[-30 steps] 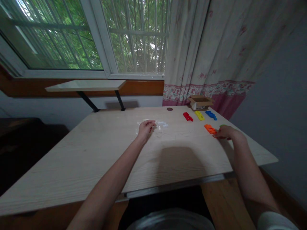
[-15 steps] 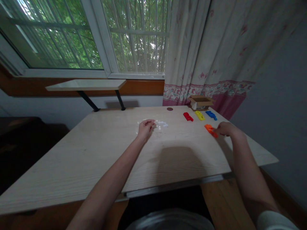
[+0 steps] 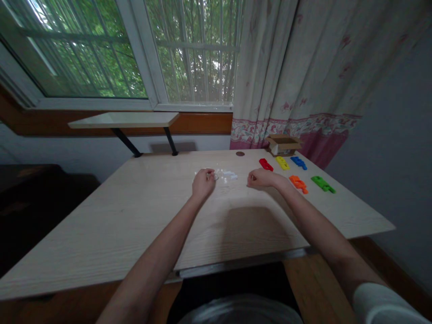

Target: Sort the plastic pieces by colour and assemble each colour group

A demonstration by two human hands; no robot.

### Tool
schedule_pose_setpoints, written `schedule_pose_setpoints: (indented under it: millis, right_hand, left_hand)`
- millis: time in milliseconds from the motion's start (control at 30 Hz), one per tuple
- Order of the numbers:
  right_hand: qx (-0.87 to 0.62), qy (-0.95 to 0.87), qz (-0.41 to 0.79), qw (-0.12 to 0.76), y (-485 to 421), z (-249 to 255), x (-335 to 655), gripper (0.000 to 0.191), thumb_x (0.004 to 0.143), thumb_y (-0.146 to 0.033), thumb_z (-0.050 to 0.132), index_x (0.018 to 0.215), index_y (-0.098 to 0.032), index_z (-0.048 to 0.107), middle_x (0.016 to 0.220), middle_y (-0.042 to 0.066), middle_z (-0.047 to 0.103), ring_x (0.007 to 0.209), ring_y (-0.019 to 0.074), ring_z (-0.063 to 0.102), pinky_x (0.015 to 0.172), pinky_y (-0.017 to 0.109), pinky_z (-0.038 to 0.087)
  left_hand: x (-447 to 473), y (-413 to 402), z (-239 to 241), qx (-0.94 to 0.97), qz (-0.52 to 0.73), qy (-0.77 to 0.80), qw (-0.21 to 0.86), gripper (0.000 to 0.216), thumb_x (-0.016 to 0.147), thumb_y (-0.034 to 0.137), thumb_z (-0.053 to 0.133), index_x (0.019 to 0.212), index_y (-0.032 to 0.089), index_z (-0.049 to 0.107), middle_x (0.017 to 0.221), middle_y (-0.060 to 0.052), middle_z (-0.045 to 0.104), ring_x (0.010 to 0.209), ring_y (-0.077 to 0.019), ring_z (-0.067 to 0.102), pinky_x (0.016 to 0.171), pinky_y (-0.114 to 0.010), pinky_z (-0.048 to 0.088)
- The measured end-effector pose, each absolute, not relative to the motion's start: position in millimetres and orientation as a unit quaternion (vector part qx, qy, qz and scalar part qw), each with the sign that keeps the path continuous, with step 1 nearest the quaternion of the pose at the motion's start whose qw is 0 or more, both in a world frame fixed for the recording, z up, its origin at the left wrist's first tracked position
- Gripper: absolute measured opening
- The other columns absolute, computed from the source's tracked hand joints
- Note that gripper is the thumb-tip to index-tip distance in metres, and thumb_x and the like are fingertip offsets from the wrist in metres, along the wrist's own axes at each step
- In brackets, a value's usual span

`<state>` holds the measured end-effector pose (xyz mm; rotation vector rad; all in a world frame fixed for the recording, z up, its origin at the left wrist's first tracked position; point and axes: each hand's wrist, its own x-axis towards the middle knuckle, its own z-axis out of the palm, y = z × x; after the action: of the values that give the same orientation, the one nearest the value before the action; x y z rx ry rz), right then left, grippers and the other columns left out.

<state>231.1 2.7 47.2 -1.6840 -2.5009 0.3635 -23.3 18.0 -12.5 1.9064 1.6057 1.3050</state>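
My left hand (image 3: 204, 183) is closed in a pinch on the edge of a crumpled clear plastic bag (image 3: 221, 177) on the table. A small white piece (image 3: 230, 175) shows at the bag's right part. Just right of the bag, my right hand (image 3: 260, 177) rests low over the table with its fingers curled in; whether anything is inside them is hidden. Beyond the right hand lies a red plastic piece (image 3: 266, 164), and behind its wrist an orange plastic piece (image 3: 299, 184).
A yellow piece (image 3: 282, 163), a blue piece (image 3: 299, 163) and a green piece (image 3: 323, 184) lie on the right of the wooden table (image 3: 135, 225). An open cardboard box (image 3: 284, 145) stands at the back, near a brown disc (image 3: 240, 154). A raised shelf (image 3: 124, 119) is at the back left.
My right hand has moved left from the orange piece to beside the plastic bag. The green piece, hidden before, now shows. My left hand stays at the bag.
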Motion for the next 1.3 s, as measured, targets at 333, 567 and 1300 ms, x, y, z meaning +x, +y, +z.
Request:
schedule_pose_setpoints:
  millis: [333, 567, 1300]
  right_hand:
    - [-0.530, -0.823, 0.034, 0.204, -4, -6, 201, 0.040, 0.084, -0.024, 0.052, 0.123, -0.014, 0.050, 0.119, 0.014, 0.057, 0.111, 0.0211, 0.052, 0.093, 0.033, 0.039]
    - [-0.495, -0.846, 0.037, 0.193, -2, -14, 202, 0.042, 0.087, -0.021, 0.046, 0.129, -0.014, 0.046, 0.127, 0.014, 0.053, 0.116, 0.0222, 0.048, 0.097, 0.036, 0.035]
    - [-0.428, -0.822, 0.031, 0.375, -11, -11, 192, 0.047, 0.086, -0.026, 0.050, 0.132, -0.021, 0.042, 0.126, 0.012, 0.053, 0.114, 0.0244, 0.048, 0.094, 0.044, 0.041]
  left_hand:
    - [-24, 14, -17, 0.759, 0.303, 0.575, 0.031, 0.044, 0.081, 0.034, 0.051, 0.121, 0.016, 0.057, 0.118, -0.016, 0.054, 0.108, -0.0293, 0.051, 0.094, -0.040, 0.040]
    - [-24, 13, -16, 0.789, 0.273, 0.549, 0.028, 0.038, 0.079, 0.032, 0.054, 0.113, 0.018, 0.063, 0.112, -0.015, 0.059, 0.103, -0.0289, 0.052, 0.092, -0.040, 0.039]
    - [-2, 17, -8, 0.507, 0.586, 0.387, 0.499, 0.036, 0.068, 0.029, 0.070, 0.099, 0.017, 0.055, 0.083, -0.003, 0.066, 0.075, -0.0142, 0.061, 0.068, -0.025, 0.044]
